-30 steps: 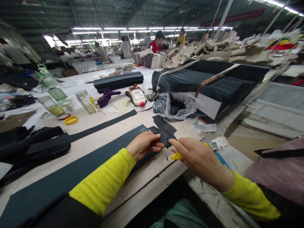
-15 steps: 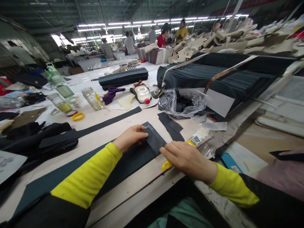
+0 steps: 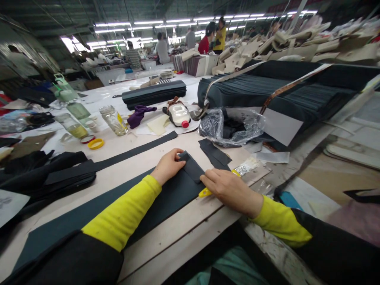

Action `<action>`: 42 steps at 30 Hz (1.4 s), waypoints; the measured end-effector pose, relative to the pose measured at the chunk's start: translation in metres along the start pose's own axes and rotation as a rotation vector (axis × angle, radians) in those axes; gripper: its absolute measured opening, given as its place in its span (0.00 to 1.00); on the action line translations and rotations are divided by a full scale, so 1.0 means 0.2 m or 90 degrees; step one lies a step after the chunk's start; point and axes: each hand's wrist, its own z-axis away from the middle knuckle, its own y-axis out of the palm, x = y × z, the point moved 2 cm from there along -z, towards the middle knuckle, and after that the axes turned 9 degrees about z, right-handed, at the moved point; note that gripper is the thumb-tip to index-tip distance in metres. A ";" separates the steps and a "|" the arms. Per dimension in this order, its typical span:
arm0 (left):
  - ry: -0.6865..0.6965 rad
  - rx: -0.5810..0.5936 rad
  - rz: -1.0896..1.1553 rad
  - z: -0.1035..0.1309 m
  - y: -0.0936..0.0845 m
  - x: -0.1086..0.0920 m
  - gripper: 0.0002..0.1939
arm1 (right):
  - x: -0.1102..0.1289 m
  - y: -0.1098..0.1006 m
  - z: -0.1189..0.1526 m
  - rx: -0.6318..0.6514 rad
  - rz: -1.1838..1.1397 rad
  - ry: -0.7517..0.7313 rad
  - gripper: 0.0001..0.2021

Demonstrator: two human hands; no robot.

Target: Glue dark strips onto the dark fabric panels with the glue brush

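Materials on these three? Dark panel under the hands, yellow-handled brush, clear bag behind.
Dark panel: probably leather or synthetic leather, low sheen; smooth, evenly coloured, lies flat. Grain too fine to settle which.

Yellow-handled brush: handle likely plastic, given the uniform bright yellow; pale bristles, fibre type unclear.

Clear bag: thin plastic film, glossy; see-through, crinkled, with sharp highlights.

Rows of tube lights [image 3: 148, 22] glow beneath a dark ceiling [image 3: 124, 8].
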 end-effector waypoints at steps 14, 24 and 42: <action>0.008 -0.011 -0.066 -0.01 0.03 0.00 0.21 | -0.01 0.03 0.00 0.052 -0.049 0.039 0.05; 0.296 -0.008 -0.436 0.09 0.08 -0.10 0.11 | 0.01 0.00 -0.03 0.084 -0.045 0.026 0.04; 0.290 0.051 -0.329 0.69 -0.02 -0.10 0.19 | -0.62 -0.69 -0.59 -0.106 -0.286 0.322 0.35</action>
